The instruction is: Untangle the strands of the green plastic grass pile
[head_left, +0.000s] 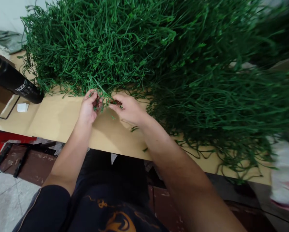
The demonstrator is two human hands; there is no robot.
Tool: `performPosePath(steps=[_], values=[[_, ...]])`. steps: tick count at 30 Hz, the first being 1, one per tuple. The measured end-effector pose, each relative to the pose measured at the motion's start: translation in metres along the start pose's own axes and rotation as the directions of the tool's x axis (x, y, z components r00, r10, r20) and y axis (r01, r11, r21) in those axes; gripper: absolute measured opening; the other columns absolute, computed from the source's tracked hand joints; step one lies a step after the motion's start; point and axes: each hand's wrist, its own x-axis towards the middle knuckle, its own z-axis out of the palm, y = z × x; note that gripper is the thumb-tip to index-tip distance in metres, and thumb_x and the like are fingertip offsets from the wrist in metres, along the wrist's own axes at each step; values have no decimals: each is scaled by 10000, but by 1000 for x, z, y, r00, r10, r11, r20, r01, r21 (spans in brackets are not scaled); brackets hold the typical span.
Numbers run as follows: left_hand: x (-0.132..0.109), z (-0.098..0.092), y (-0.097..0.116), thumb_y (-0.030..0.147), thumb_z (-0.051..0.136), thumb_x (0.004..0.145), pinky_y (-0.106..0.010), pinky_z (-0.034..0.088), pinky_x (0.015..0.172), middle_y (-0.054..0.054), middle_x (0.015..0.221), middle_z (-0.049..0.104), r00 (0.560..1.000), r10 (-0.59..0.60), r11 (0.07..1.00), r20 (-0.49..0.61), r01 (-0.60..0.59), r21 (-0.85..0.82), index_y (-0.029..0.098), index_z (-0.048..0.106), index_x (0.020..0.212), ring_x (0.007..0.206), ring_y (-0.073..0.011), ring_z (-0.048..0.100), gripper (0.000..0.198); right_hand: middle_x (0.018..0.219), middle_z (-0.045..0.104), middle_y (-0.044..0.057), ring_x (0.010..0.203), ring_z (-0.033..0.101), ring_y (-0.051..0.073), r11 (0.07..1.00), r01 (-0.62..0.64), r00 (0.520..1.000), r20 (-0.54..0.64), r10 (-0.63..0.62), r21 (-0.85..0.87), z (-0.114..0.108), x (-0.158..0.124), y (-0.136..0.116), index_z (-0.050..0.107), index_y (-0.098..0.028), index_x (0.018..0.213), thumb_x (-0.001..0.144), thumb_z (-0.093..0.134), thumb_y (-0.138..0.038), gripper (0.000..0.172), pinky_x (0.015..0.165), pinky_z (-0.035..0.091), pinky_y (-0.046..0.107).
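A big heap of green artificial plant stems (134,45) covers most of a cardboard-covered table (54,119). My left hand (88,108) and my right hand (127,109) meet at the heap's near edge. Both pinch the same few thin green strands (105,96) pulled out from the pile; the left fingers curl round them, the right thumb and forefinger press together on their end. A few small green bits (134,129) lie on the cardboard below my right hand.
A black vacuum flask (14,82) lies on its side at the left, with a small white block (23,107) beside it. More stems (231,116) spill over the table's near right edge. A white and pink object (284,174) is at the far right. Dark boards (23,161) lie on the floor.
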Motion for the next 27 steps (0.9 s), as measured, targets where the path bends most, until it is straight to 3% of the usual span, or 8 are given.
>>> performPosePath(steps=[5, 8, 11, 13, 16, 18, 21, 27], values=[[-2, 3, 1, 288, 609, 772, -203, 326, 443, 44, 660, 503, 999, 1, 1000, 35, -1, 19, 221, 457, 789, 494, -51, 452, 167, 796, 576, 40, 728, 517, 152, 998, -26, 981, -192, 37, 59, -8, 1, 13, 582, -175, 812, 763, 541, -235, 88, 684, 430, 323], [-6, 8, 3, 237, 603, 771, -181, 301, 421, 50, 654, 487, 999, -42, 999, 21, 43, -8, 216, 452, 788, 469, -33, 406, 154, 807, 564, 49, 774, 520, 175, 997, -73, 928, -367, 61, -19, -16, -3, 19, 580, -182, 808, 765, 554, -273, 104, 731, 439, 361], [-7, 11, 1, 216, 605, 765, -168, 352, 471, 42, 684, 493, 998, 62, 997, -32, -61, 42, 214, 452, 794, 533, -37, 460, 157, 814, 549, 56, 839, 506, 196, 991, -80, 879, -477, 17, -111, -21, -8, 11, 565, -195, 796, 812, 517, -346, 159, 776, 425, 384], [-6, 12, -3, 244, 618, 760, -178, 414, 565, 34, 733, 508, 971, 231, 967, -61, -222, 126, 218, 461, 809, 624, -50, 509, 167, 768, 539, 46, 788, 502, 177, 995, -31, 900, -435, -16, -100, -20, -11, 0, 546, -203, 765, 849, 462, -399, 229, 743, 424, 358], [-8, 14, -7, 350, 628, 758, -219, 451, 705, 18, 808, 530, 898, 440, 865, -10, -421, 272, 230, 486, 850, 766, -85, 547, 207, 692, 524, 23, 647, 470, 131, 999, 36, 965, -261, -34, 5, -11, -12, -15, 513, -199, 732, 838, 462, -487, 311, 630, 406, 301], [-11, 15, -8, 403, 618, 757, -240, 453, 731, 9, 809, 542, 877, 473, 816, 83, -472, 333, 228, 515, 854, 788, -102, 554, 225, 691, 520, 18, 618, 453, 119, 998, 34, 979, -203, -22, 56, -5, -11, -19, 495, -194, 737, 786, 508, -558, 367, 596, 390, 290], [-18, 17, -5, 415, 588, 777, -263, 463, 747, -7, 813, 572, 848, 469, 760, 245, -529, 377, 212, 576, 826, 790, -114, 562, 209, 700, 498, 12, 625, 450, 114, 990, -13, 969, -243, 47, 140, 0, -9, -16, 478, -196, 752, 729, 545, -617, 428, 594, 382, 288], [-27, 18, 0, 346, 557, 813, -270, 470, 730, -22, 771, 618, 708, 488, 594, 510, -698, 400, 185, 649, 754, 766, -112, 575, 195, 605, 449, -28, 551, 401, 73, 876, -75, 951, -231, 207, 477, -7, -9, -1, 477, -196, 694, 727, 535, -632, 441, 526, 344, 245]])
